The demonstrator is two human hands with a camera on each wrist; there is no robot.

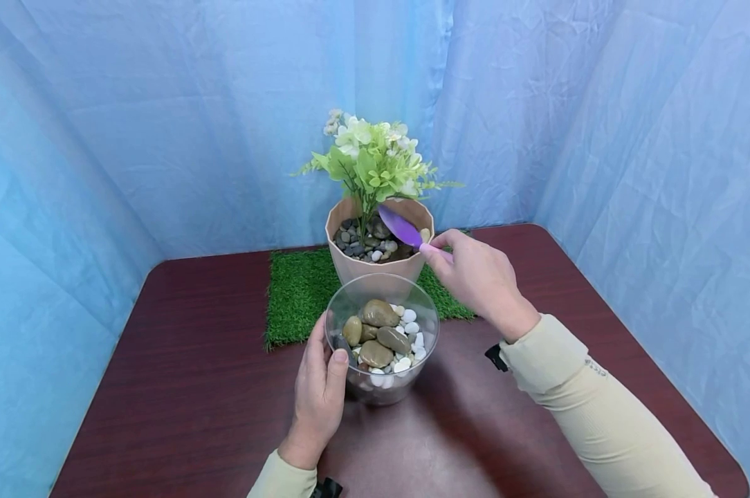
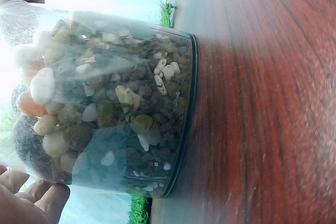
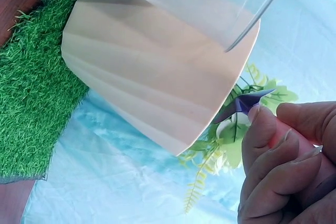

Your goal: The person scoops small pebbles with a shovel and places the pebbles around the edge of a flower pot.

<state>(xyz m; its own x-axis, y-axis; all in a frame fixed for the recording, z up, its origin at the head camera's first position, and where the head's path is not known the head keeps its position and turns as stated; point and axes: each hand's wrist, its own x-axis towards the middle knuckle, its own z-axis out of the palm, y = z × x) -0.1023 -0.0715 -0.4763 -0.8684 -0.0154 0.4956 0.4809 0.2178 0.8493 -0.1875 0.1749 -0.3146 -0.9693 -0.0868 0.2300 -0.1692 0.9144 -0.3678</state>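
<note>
My right hand (image 1: 481, 270) grips the pink handle of a small purple trowel (image 1: 400, 227). Its blade is over the right side of a beige flowerpot (image 1: 345, 266), just above dark and pale pebbles (image 1: 353, 243). An artificial plant (image 1: 371, 162) with white flowers and green leaves stands upright in the pot. In front of it, my left hand (image 1: 320, 398) holds a clear plastic container (image 2: 107, 174) by its left side, thumb near the rim. Large brown stones (image 1: 378, 312) and small white stones (image 1: 411, 328) lie on top inside, with finer gravel (image 2: 157, 114) lower down.
A green artificial grass mat (image 1: 297, 290) lies under the flowerpot. Both rest on a dark reddish wooden table (image 1: 194, 373) with rounded corners. Light blue curtains (image 1: 182, 124) hang behind and at both sides of the table.
</note>
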